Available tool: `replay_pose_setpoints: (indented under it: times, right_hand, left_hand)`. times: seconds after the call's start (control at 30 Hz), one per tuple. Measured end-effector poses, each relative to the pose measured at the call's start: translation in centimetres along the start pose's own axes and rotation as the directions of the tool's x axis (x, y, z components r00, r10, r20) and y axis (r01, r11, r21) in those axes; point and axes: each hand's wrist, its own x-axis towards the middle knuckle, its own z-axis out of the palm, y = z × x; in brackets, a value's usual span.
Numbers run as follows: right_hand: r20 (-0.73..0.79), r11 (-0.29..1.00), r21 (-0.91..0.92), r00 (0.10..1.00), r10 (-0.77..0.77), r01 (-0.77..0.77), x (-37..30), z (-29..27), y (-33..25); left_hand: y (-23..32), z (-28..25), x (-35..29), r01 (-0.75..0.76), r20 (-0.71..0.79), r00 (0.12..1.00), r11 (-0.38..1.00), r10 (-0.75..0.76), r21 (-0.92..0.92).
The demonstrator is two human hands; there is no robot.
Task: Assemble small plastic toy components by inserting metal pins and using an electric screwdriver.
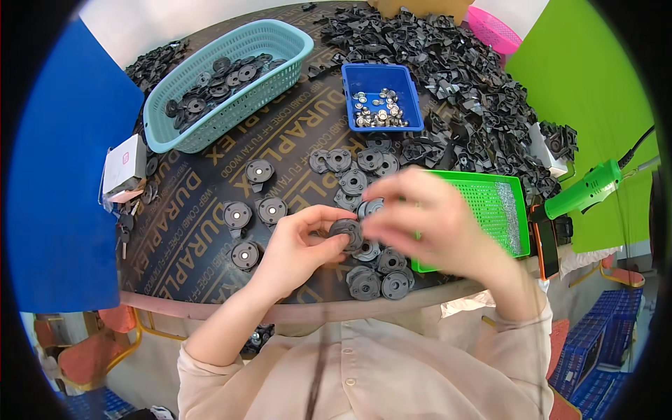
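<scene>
A: What do the containers hold, from the left?
B: A teal basket (245, 114) holds dark discs (224, 78); a blue tray (360, 75) holds small shiny metal pieces (381, 105); a green tray (483, 199) has tiny silvery bits (509, 210) along its right side, too small to make out.
A: And the surface, the room?
B: A blue panel (63, 175) at left, then a dark tabletop (178, 217) with printed lettering, a green panel (595, 105) at right, and blue boxes (595, 343) low beyond the table edge.
A: The hands?
B: The left hand (297, 248) pinches a dark round part (345, 234) above the table's near side. The right hand (427, 224) is blurred just beside it; I can't tell whether it grips anything.
A: What else lies about?
B: A white box (126, 164), four discs with bright centres (259, 171), a cluster of dark round pieces (352, 182), a heap of black parts (448, 77), then a green power driver (584, 189).
A: Anything in the way?
B: The right hand hides part of the cluster and the green tray's left side.
</scene>
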Motion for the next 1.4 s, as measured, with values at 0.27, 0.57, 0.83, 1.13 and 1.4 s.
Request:
replay_pose_setpoints:
  times: [0.27,0.57,0.83,1.13,1.4]
  right_hand:
    - [-0.015,0.992,-0.113,0.999,0.046,-0.047,-3.3,2.0,-1.0]
    - [0.006,0.966,0.130,0.975,0.223,-0.222,-3.0,2.0,-1.6]
    - [0.129,0.816,-0.507,0.911,0.391,-0.278,-1.3,-2.9,8.7]
    - [0.267,0.798,-0.579,0.886,0.379,-0.167,-1.5,-3.9,11.0]
    - [0.593,0.889,-0.329,0.663,0.457,-0.319,-3.1,-8.4,3.7]
  left_hand:
    - [-0.1,0.6,-0.9,0.135,0.258,0.966,0.874,-0.011,-0.466]
    - [-2.9,0.5,-1.1,0.143,0.194,0.980,0.836,-0.045,-0.529]
    - [-1.4,1.0,-2.0,0.168,0.109,0.985,0.855,-0.131,-0.491]
    - [-1.4,0.8,-2.7,0.185,0.167,0.979,0.840,-0.114,-0.511]
    - [-1.6,0.8,-2.7,0.126,0.038,0.992,0.861,-0.123,-0.493]
